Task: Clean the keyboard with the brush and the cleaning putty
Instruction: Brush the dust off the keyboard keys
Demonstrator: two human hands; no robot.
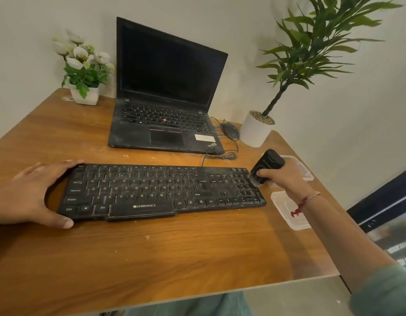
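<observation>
A black Zebronics keyboard lies across the middle of the wooden surface. The left hand braces its left end, fingers spread: the thumb is at the near corner and the other fingers reach the far corner. The right hand has its fingers curled round a black brush, whose bristles touch the number keys at the keyboard's right end. Just right of the keyboard lie a clear plastic tub and its lid. Farther back stand an open laptop, a mouse and two potted plants.
</observation>
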